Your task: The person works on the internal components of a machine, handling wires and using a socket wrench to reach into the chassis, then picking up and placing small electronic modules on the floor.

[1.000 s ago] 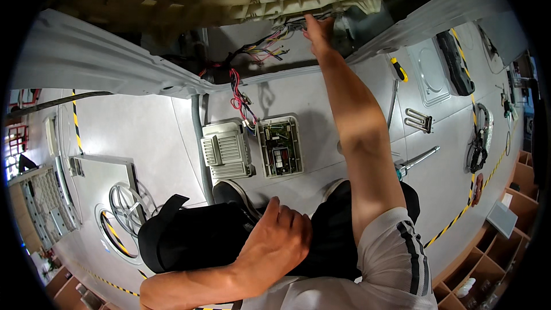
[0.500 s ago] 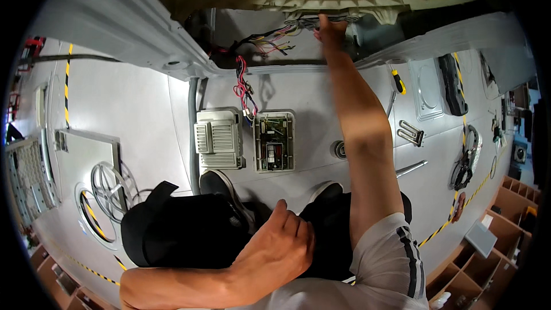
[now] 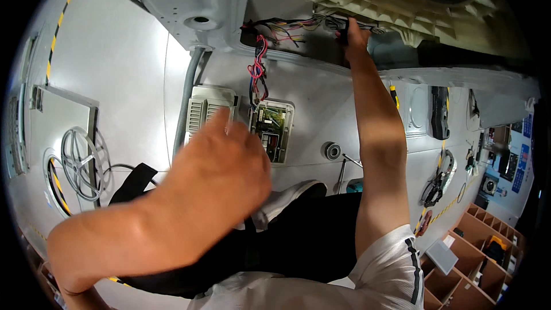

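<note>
My right hand (image 3: 357,39) reaches into the open base of a grey appliance cabinet (image 3: 221,0), under a cream ribbed plastic tub (image 3: 367,0). Its fingers are curled beside a wiring harness (image 3: 321,20); a small dark thing shows at them, too hidden to name. My left hand (image 3: 221,158), slightly blurred, hovers over the floor with its fingers curled in and nothing seen in them. Beneath it lie a circuit board in a pale housing (image 3: 280,116) and a slatted pale cover (image 3: 209,93), partly hidden. Red and dark wires (image 3: 257,72) hang from the cabinet towards the board.
A ring-shaped bearing (image 3: 332,150) and metal tools (image 3: 342,173) lie near my right knee. A yellow-handled screwdriver (image 3: 394,96) and a metal panel (image 3: 415,112) are further right. At left rest a spoked pulley wheel (image 3: 81,163) and a flat panel (image 3: 72,109). Brown compartment boxes (image 3: 459,275) stand lower right.
My left hand has risen from my lap, forward and to the left. My right hand stays by the harness under the tub. The view has turned and shifted.
</note>
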`<state>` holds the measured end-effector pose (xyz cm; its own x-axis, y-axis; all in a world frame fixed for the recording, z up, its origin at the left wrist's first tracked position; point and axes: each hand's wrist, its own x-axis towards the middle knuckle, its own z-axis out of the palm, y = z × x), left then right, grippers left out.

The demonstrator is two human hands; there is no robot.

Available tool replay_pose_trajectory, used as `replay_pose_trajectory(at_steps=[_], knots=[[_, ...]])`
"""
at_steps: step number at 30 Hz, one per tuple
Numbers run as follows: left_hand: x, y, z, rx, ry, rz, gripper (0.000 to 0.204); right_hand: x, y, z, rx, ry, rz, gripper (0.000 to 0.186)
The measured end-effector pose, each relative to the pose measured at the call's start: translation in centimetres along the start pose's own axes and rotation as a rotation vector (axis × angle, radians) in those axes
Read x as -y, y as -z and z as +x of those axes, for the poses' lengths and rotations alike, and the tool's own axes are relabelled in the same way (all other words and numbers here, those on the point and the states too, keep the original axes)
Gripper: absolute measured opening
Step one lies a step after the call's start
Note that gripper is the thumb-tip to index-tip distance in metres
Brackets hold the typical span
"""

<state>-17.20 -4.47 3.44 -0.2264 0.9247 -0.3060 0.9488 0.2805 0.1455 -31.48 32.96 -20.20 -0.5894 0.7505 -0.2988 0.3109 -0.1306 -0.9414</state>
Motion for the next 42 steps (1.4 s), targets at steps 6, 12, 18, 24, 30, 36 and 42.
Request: replay_pose_trajectory(at_steps=[6,12,18,24,30,36,42], knots=[[3.9,-3.5,-2.7,0.018,0.074,-0.092,0.013,0.3,-1.3,-0.7,0.012,-0.028,-0.141,0.047],[4.6,-8.5,-4.3,-0.003,0.019,-0.205,0.011,1.5,-0.7,-2.4,0.101,-0.065,-0.27,0.043],[5.6,-10.2,-5.6,-0.071,-0.107,-0.429,0.01,2.7,-0.2,-3.5,0.121,-0.124,-0.347,0.044],[6.9,-11.5,-5.9,-0.205,-0.101,-0.654,0.014,3.5,0.1,-2.0,0.101,-0.175,-0.499,0.046],[7.6,-11.1,-6.3,-0.099,-0.103,-0.702,0.014,4.1,0.5,-2.4,0.189,-0.186,-0.532,0.048],[6.9,-10.6,-6.9,-0.148,-0.098,-0.753,0.013,4.2,0.2,-4.5,0.239,-0.144,-0.556,0.047],[5.4,-10.4,-5.6,-0.067,-0.06,-0.619,0.019,3.7,1.5,-3.6,0.262,-0.094,-0.662,0.039]])
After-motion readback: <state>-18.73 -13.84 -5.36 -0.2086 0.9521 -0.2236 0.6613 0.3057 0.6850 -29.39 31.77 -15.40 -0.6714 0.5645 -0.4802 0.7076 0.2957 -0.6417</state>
